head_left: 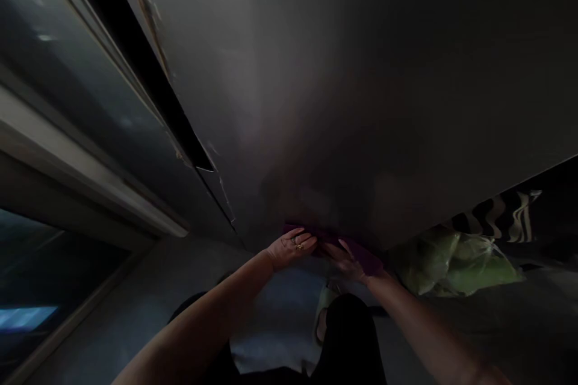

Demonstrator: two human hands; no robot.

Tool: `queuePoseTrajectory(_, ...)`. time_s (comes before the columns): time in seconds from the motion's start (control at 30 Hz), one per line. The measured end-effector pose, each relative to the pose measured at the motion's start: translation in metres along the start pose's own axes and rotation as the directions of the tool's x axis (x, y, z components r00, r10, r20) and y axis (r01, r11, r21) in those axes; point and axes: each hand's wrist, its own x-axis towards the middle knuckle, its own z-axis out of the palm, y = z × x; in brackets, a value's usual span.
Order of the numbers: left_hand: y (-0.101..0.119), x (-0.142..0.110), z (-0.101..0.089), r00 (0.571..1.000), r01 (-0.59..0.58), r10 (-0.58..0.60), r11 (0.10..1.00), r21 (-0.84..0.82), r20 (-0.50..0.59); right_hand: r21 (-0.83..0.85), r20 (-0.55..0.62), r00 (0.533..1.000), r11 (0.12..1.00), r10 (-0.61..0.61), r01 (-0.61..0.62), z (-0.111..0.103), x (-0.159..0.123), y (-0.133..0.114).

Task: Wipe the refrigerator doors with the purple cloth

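The scene is very dark. Both my hands reach down to the bottom edge of a large grey panel [361, 102]. My left hand [291, 248], with a ring on one finger, lies with fingers pressed together on a dark purple cloth [361, 251]. My right hand [345, 261] rests on the same cloth just to the right, its fingers flat against it. The cloth lies along the panel's lower edge and is partly hidden by both hands.
A clear plastic bag holding green items [451, 264] sits on the floor at the right. Behind it lies a black and white wavy-patterned fabric [501, 216]. A glass sliding door with a pale frame [90, 156] runs along the left. My dark-clothed legs and a sandalled foot [323, 313] show below.
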Motion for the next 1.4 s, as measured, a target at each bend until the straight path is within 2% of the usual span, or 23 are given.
queuePoseTrajectory(0.07,0.006,-0.009,0.0,0.998,0.052,-0.052,0.999,0.002,-0.028,-0.005,-0.003,1.0,1.0,0.009,-0.009,-0.005,0.003,-0.002)
queuePoseTrajectory(0.17,0.019,-0.015,0.007,0.992,0.118,-0.119,0.993,-0.019,-0.035,0.067,0.077,0.996,0.996,0.055,-0.06,-0.015,0.003,0.001)
queuePoseTrajectory(0.27,0.037,-0.012,0.021,0.978,0.209,-0.21,0.977,-0.043,-0.014,0.208,0.194,0.977,0.969,0.093,-0.133,-0.019,0.002,0.005)
queuePoseTrajectory(0.37,0.051,-0.009,0.039,0.964,0.267,-0.267,0.962,-0.061,0.011,0.234,0.221,0.971,0.961,0.096,-0.149,-0.013,0.001,0.004)
queuePoseTrajectory(0.53,0.063,-0.017,0.064,0.961,0.272,-0.264,0.957,-0.096,0.085,0.194,0.155,0.986,0.977,0.057,-0.087,0.014,-0.005,-0.003)
queuePoseTrajectory(0.7,0.071,-0.031,0.077,0.935,0.332,-0.314,0.938,-0.099,0.163,0.092,0.072,0.996,0.995,-0.043,0.036,0.04,-0.007,-0.006)
queuePoseTrajectory(0.83,0.07,-0.038,0.079,0.922,0.372,-0.355,0.922,-0.105,0.152,-0.105,0.012,0.979,0.974,-0.203,0.203,0.041,0.01,-0.006)
queuePoseTrajectory(0.93,0.064,-0.048,0.067,0.902,0.428,-0.418,0.897,-0.107,0.11,-0.141,0.013,0.97,0.96,-0.243,0.243,0.031,0.041,-0.008)
queuePoseTrajectory(1.0,0.058,-0.059,0.054,0.867,0.499,-0.495,0.861,-0.094,0.066,-0.157,0.017,0.965,0.952,-0.262,0.261,0.024,0.071,-0.011)
queuePoseTrajectory(1.07,0.049,-0.073,0.04,0.81,0.586,-0.587,0.807,-0.079,0.013,-0.161,0.014,0.959,0.946,-0.282,0.281,0.018,0.109,-0.016)
queuePoseTrajectory(1.17,0.028,-0.094,0.019,0.699,0.708,-0.711,0.703,-0.07,-0.076,-0.129,-0.004,0.952,0.944,-0.307,0.304,0.013,0.175,-0.029)
queuePoseTrajectory(1.27,-0.005,-0.114,0.0,0.592,0.79,-0.791,0.607,-0.081,-0.152,-0.098,-0.028,0.952,0.948,-0.305,0.301,0.005,0.242,-0.047)
queuePoseTrajectory(1.4,-0.05,-0.138,-0.025,0.419,0.855,-0.858,0.483,-0.19,-0.295,-0.071,-0.054,0.976,0.976,-0.211,0.207,-0.007,0.308,-0.073)
